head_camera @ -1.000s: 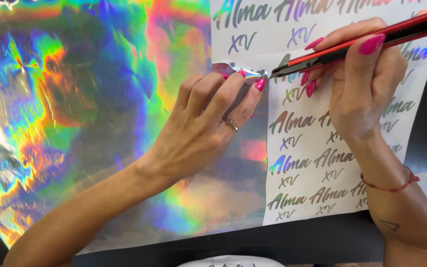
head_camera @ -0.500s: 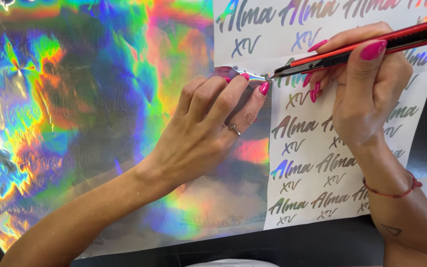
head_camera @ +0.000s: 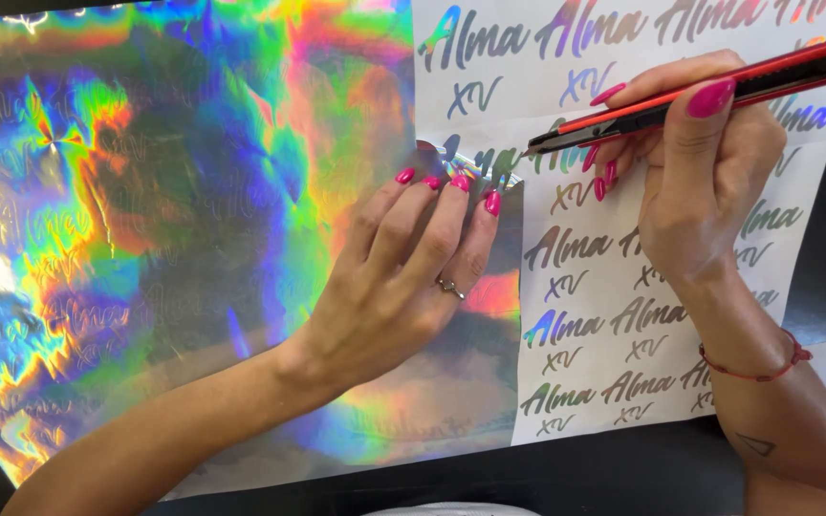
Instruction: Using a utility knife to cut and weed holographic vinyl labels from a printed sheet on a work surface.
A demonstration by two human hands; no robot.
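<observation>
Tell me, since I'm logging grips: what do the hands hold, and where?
Right hand grips the red-and-black knife mid-handle; left hand pinches the holographic film's peeled edge.

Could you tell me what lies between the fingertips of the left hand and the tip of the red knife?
In the head view, only a small lifted flap of holographic film lies there, pinched by the left hand, with the red knife tip right beside it in the right hand.
</observation>
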